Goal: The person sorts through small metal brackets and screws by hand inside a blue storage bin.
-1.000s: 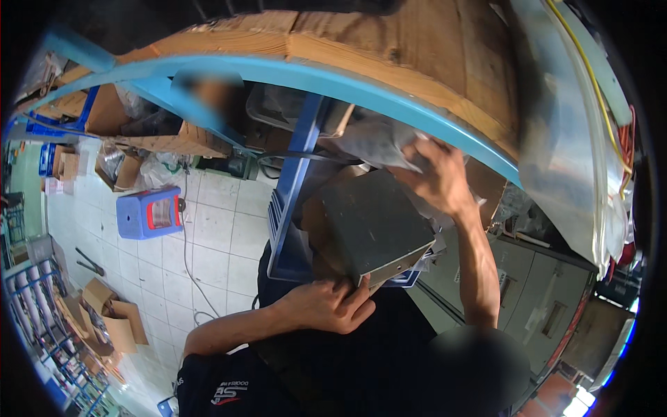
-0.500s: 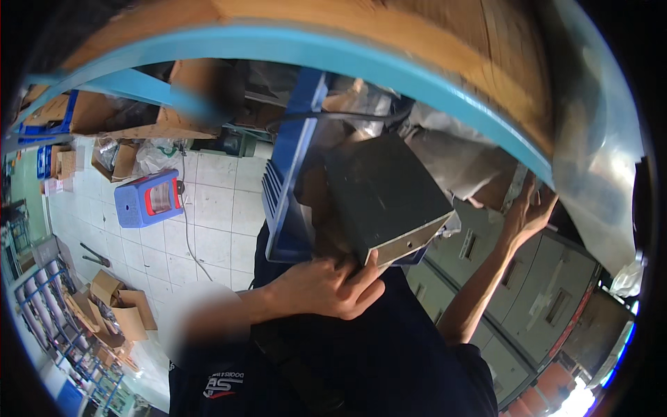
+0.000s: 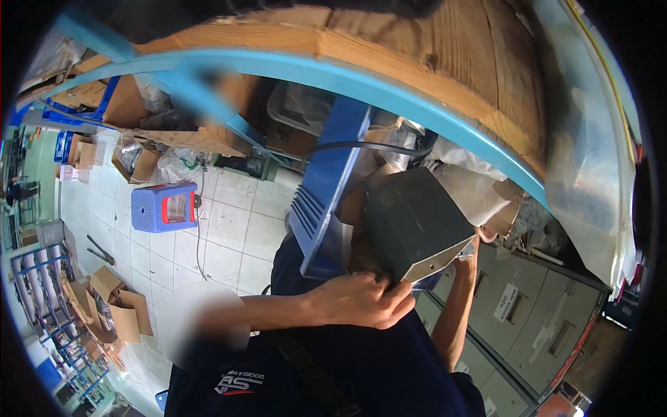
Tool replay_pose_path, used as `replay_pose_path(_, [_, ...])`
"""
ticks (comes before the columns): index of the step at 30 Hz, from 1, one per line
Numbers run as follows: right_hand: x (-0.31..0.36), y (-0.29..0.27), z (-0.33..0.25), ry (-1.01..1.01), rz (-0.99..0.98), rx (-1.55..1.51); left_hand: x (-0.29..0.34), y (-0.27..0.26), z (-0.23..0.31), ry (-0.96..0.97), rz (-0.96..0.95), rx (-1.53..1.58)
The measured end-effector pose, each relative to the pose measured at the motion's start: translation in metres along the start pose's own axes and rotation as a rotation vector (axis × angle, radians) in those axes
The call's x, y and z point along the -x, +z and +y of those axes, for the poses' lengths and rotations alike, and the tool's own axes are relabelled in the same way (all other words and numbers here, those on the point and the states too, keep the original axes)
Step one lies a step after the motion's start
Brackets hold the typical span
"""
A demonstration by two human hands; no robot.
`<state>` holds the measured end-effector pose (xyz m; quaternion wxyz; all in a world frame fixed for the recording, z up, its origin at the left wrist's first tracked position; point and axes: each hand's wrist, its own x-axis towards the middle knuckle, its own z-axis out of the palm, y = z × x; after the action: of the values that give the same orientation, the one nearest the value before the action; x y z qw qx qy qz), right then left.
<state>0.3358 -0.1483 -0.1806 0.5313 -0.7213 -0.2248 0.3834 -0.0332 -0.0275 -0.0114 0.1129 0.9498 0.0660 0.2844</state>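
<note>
The person's left hand [image 3: 368, 300] has its fingers curled on the near lower edge of a dark grey box [image 3: 417, 219], tilted just beyond the knuckles. Past the box's corner, to that hand's right, I catch only a bit of the right hand [image 3: 487, 235]; the rest is hidden. A blue bin [image 3: 336, 170] lies just beyond the left hand, partly hidden by the box. Farther beyond both hands runs a light-blue rail [image 3: 333, 75] along a wooden top [image 3: 431, 48]. Well left of the left hand, a blue-and-red stool [image 3: 147, 208] stands on white tiles [image 3: 233, 215]; grey drawers [image 3: 528, 313] are right of the right hand.
</note>
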Motion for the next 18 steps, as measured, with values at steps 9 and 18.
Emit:
replay_pose_path(9, [-0.016, -0.009, -0.023, -0.135, -0.110, 0.187, -0.021, -0.012, -0.008, 0.016, -0.080, 0.034])
replay_pose_path(18, [-0.020, 0.019, -0.055, -0.375, -0.061, 0.341, -0.028, -0.043, -0.124, -1.059, 0.321, 0.395])
